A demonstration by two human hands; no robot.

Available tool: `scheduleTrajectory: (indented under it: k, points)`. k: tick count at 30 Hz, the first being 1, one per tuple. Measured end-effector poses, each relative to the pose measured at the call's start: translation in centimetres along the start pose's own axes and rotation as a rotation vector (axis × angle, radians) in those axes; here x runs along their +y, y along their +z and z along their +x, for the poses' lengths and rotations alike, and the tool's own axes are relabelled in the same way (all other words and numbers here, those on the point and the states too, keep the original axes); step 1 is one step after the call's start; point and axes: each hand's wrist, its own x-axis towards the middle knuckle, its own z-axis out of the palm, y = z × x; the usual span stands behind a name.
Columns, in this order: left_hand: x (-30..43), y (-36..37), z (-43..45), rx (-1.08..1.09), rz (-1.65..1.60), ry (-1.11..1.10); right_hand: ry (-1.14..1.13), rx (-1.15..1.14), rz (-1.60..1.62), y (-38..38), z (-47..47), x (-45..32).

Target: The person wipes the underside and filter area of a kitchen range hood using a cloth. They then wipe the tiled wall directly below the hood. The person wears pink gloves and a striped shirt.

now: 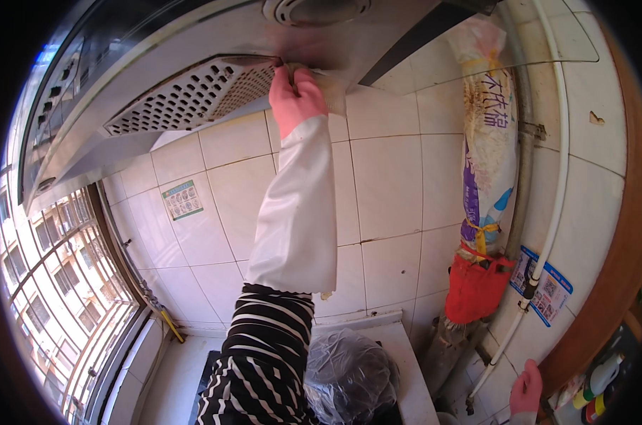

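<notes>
My left hand (298,98), in a pink rubber glove with a long white sleeve, is raised to the underside of a range hood (209,32). Its fingers close on a beige cloth (334,95), part of which hangs behind the hand. The fingertips are at the right end of the perforated metal grease filter (193,95), which has brownish stains. At the lower right, near a brown wooden edge, is my right hand (526,388) in a matching pink glove; its fingers are partly hidden and nothing is visible in it.
Below stands a rounded object under clear plastic film (350,372) on the counter (411,361). A plastic-wrapped vertical duct (491,143) with a red bag (475,289), plus white pipe (557,175), runs along the right. A barred window (66,276) is left; bottles (605,377) are at the lower right.
</notes>
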Motion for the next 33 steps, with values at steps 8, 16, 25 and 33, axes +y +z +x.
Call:
scheduleTrajectory:
  k: [8, 16, 25, 33]
  points:
    - [-11.3, 1.0, 3.9, -0.106, -0.079, -0.158, 0.145, 0.006, 0.168, 2.1, -1.3, 1.0]
    - [-8.7, 1.2, 2.1, -0.09, -0.13, -0.253, 0.057, -0.037, -0.063, -1.8, -3.1, 0.7]
    - [-9.0, 0.6, 3.6, -0.066, -0.388, -0.247, 0.131, -0.127, -0.032, -0.3, -2.7, 0.4]
    - [-5.8, 2.2, 1.3, -0.008, -0.918, -0.609, 0.131, -0.131, -0.049, 0.5, -4.9, 2.9]
